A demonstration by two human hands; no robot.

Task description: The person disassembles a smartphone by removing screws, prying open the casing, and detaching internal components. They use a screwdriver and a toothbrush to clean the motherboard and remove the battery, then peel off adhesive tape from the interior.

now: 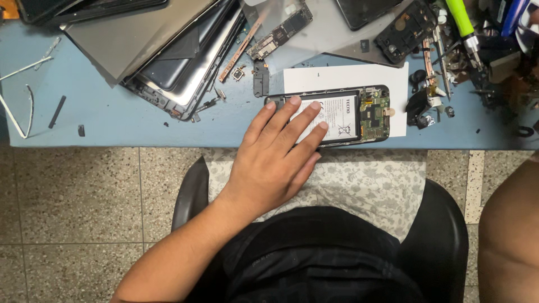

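Note:
My left hand (275, 157) lies flat, fingers spread, on the left end of an opened black phone (368, 115). The fingertips rest on its white-labelled battery (339, 120). To the right of the battery, the phone's green circuit board (376, 112) is exposed. The phone lies on a white sheet of paper (348, 76) near the front edge of the blue table (123, 120). My right hand is out of view; only a bare limb (511, 235) shows at the right edge.
A dismantled tablet or laptop shell (168, 56) lies at the back left. A loose narrow circuit board (281, 31), a black phone frame (404, 28), a green-handled tool (461, 17) and small parts crowd the back right. Below me is a black chair (443, 224).

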